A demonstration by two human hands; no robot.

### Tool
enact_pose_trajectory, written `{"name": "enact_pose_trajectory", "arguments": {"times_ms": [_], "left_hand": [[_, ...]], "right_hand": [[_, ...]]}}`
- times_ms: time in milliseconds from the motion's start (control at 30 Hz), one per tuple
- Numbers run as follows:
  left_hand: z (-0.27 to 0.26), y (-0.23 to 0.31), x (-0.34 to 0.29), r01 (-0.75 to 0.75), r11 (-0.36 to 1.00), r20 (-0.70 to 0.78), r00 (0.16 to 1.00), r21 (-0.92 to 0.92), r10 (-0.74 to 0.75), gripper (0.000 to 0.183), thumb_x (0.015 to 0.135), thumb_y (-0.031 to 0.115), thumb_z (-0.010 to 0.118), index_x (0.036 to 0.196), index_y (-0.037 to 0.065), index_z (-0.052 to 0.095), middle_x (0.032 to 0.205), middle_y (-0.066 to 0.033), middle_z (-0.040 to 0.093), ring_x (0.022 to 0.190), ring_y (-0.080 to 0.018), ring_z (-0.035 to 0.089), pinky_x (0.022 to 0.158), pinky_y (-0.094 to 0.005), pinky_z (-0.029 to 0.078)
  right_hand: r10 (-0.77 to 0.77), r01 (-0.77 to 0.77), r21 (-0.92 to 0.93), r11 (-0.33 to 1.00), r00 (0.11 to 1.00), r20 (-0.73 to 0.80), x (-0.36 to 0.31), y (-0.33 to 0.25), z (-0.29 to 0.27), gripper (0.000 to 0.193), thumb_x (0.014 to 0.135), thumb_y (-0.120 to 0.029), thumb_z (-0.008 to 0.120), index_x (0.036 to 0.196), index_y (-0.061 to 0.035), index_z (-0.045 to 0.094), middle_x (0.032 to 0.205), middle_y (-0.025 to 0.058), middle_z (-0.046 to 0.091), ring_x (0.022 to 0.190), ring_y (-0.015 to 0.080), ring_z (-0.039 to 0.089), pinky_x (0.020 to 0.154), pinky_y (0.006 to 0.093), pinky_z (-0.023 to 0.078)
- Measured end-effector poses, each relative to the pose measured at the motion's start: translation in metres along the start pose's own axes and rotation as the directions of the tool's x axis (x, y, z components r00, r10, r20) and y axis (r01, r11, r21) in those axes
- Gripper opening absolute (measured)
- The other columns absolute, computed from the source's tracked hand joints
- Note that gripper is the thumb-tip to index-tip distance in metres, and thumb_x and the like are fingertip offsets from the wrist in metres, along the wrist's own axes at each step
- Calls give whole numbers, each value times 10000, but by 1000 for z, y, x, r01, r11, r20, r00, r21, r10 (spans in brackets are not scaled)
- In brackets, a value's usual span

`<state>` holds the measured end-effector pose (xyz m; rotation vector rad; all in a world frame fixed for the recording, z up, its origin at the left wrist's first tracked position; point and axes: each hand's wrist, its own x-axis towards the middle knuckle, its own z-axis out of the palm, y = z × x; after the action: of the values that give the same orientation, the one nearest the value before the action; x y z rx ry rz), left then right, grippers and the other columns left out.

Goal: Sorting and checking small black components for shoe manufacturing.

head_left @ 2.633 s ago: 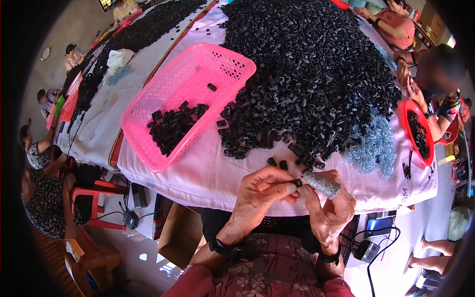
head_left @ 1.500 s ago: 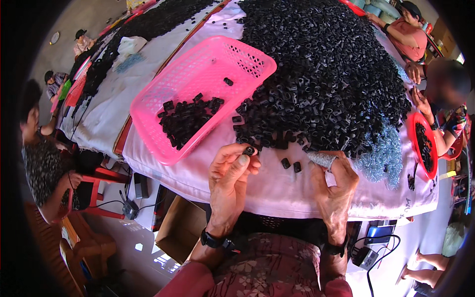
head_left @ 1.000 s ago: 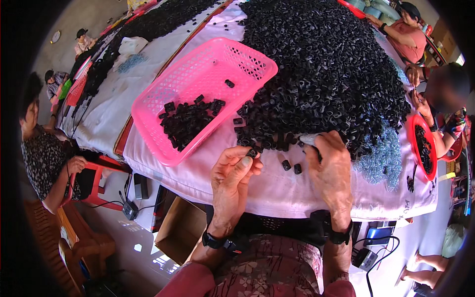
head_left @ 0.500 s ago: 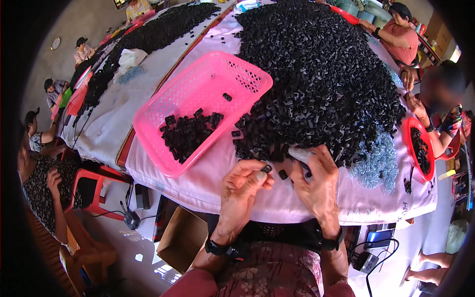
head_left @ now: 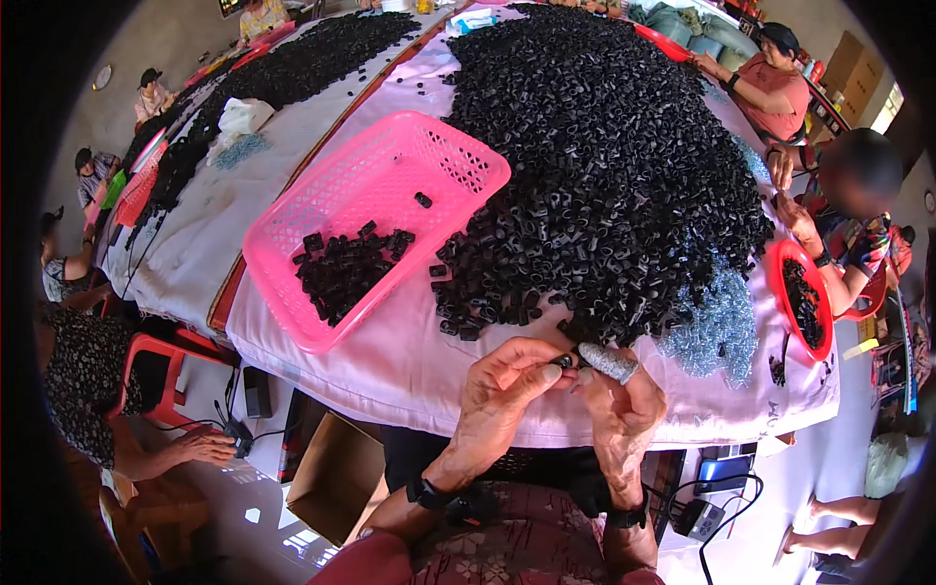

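My left hand (head_left: pixel 499 390) pinches a small black plastic piece (head_left: pixel 563 361) between thumb and fingertips, just above the near edge of the table. Close against it, my right hand (head_left: pixel 622 405) has its fingers drawn together at the piece. A silvery grey wrap (head_left: pixel 606 363) covers one of its fingers. Whatever lies between the right fingertips is too small to make out. Beyond both hands spreads a big heap of black plastic pieces (head_left: pixel 604 175). A pink basket (head_left: pixel 292 210) on the left holds several similar pieces. Small clear bluish parts (head_left: pixel 717 327) lie at the heap's right.
A white cloth (head_left: pixel 390 390) covers the table. A red basin (head_left: pixel 827 327) with black parts stands at the right edge, near a co-worker's hands (head_left: pixel 798 210). On the left are a red stool (head_left: pixel 146 356) and another person's hand (head_left: pixel 205 447). A cardboard box (head_left: pixel 336 478) sits below.
My right hand has come away from the heap's edge to meet the left hand at the black piece. The person at lower left has lowered a hand. The whole view has shifted slightly.
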<state>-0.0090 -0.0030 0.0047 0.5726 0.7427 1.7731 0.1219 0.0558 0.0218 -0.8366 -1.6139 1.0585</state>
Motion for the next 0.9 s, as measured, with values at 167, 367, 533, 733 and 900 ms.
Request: {"name": "enact_pose_trajectory", "arguments": {"times_ms": [167,367,533,733,900], "left_hand": [[2,-1,-1,17,1000,43,999,3,-17,164,925,73,621,1067,-8,615,1040,-95,676,920,-175,651,876,-335,516],[4,0,-1,63,995,40,997,80,-66,164,926,83,625,1072,7,622,1037,-84,676,927,-158,646,864,-332,521],[8,-1,-1,32,996,31,999,88,-35,171,919,59,618,1076,-9,607,1066,-134,680,935,-195,651,873,-358,519],[5,-2,-2,-16,993,6,1000,117,16,168,922,51,616,1080,-3,603,999,-109,667,914,-182,652,847,-325,512],[5,-2,-2,19,997,23,1000,69,-21,187,913,48,630,1090,-3,603,948,-88,659,892,-173,654,825,-308,509]], "right_hand": [[-68,73,-92,993,996,53,0,-5,-10,211,777,25,704,986,11,683,903,98,686,798,175,684,709,263,536],[-54,61,-95,994,996,75,4,-8,-14,206,770,11,735,969,8,685,904,97,683,794,170,677,703,265,534],[-107,128,-147,981,985,139,4,4,-24,262,769,2,764,1009,21,660,920,96,681,825,159,668,722,260,540],[226,-225,150,963,974,11,-4,0,-18,237,793,49,724,1017,33,650,949,71,680,876,146,658,753,269,553],[176,-178,182,967,984,27,0,-2,-17,242,809,51,700,1042,37,637,959,85,677,862,158,662,755,294,564]]}}
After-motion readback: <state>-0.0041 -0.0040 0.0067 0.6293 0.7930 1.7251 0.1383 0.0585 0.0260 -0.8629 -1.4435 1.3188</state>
